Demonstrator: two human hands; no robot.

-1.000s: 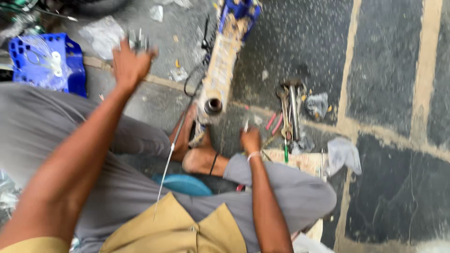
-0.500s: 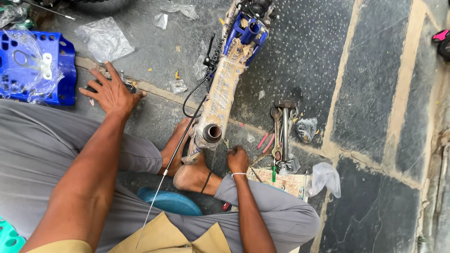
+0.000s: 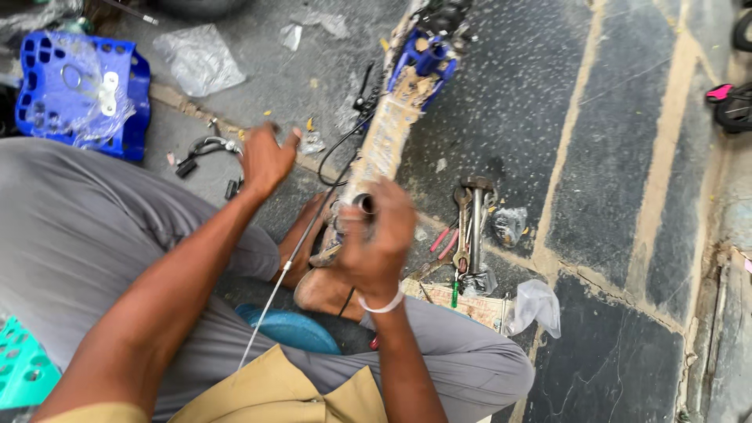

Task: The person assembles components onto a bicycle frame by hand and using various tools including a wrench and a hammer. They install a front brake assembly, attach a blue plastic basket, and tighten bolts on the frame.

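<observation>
— What's on your left?
— The blue crate point(image 3: 86, 94) sits far left; your left hand point(image 3: 266, 157) hovers spread and empty by the brake caliper point(image 3: 207, 146).
— And right?
— Your right hand point(image 3: 376, 235) clenches the near end of the frame tube point(image 3: 388, 137), seemingly working the cable point(image 3: 278, 294). Steady it next. Wrenches point(image 3: 470, 223) lie right.

Blue plastic crate point(image 3: 129, 117), perforated, with clear plastic film over it. Long frame piece point(image 3: 388, 137): pale tan, mottled and scuffed, with a bright blue bracket point(image 3: 427, 63) near the far end. Floor point(image 3: 619, 172): dark grey speckled stone slabs, sandy-beige joints. Trousers point(image 3: 86, 235) plain grey. Shirt point(image 3: 274, 392) mustard. White band point(image 3: 381, 304) at right wrist. Teal perforated crate point(image 3: 19, 368). Tools point(image 3: 470, 219) dull grey metal.
</observation>
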